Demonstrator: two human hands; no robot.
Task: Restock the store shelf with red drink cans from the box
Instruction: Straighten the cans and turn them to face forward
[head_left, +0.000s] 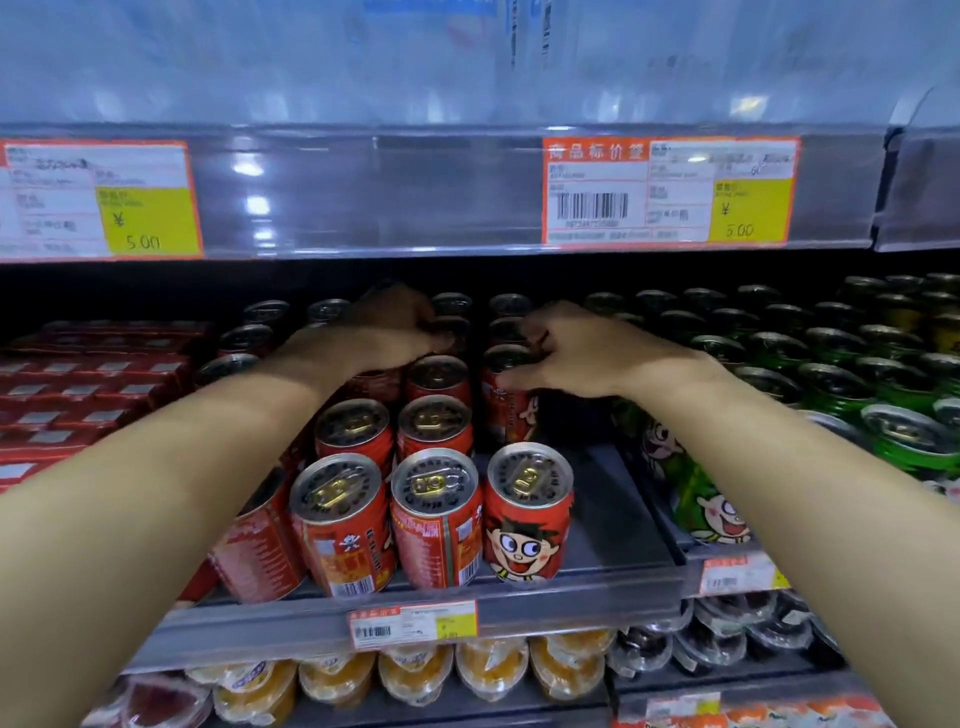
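Both arms reach deep into a store shelf (597, 587): the left hand (389, 332) covers a red can, the right hand (566, 353) grips another red can (506, 395) beside green cans (904, 436).

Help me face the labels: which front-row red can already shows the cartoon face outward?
The rightmost front red can, beside the bare shelf floor. Its cartoon face points outward; the middle front can and left front can show text and barcodes.
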